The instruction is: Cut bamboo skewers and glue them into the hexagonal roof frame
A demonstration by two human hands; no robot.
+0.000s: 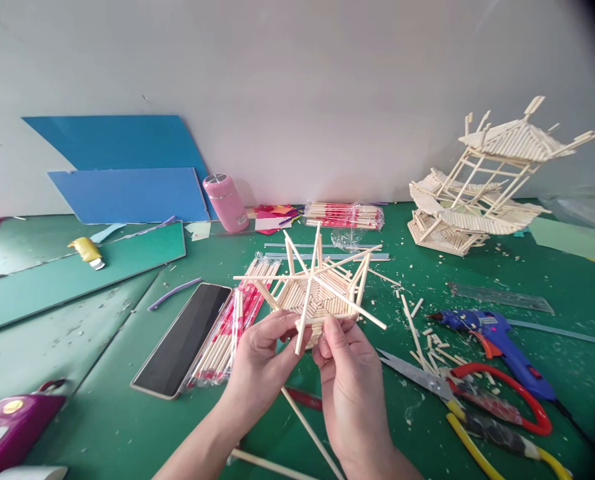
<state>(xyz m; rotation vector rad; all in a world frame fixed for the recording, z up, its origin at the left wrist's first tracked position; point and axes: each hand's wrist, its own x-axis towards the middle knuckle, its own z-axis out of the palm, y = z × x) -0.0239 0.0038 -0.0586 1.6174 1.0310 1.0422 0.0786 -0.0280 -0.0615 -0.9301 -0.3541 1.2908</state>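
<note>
A small pavilion model of pale wooden sticks (291, 298) is held up in the middle, its stick floor facing me and several longer sticks meeting in a star above it. My left hand (265, 353) pinches the near left edge, beside a stick that points toward me. At the near right edge my right hand (346, 363) grips with thumb and bent fingers. The fingertips are partly hidden behind the model. Below my hands, loose sticks (310, 427) lie on the green table.
Scissors (417, 373), pliers (477, 427) and a blue glue gun (502, 340) lie right among stick scraps. A phone (182, 340) and packed sticks (222, 333) are left. Behind stand a pink bottle (226, 203) and a taller stick pavilion (497, 180); blue boards (127, 193) lean on the wall.
</note>
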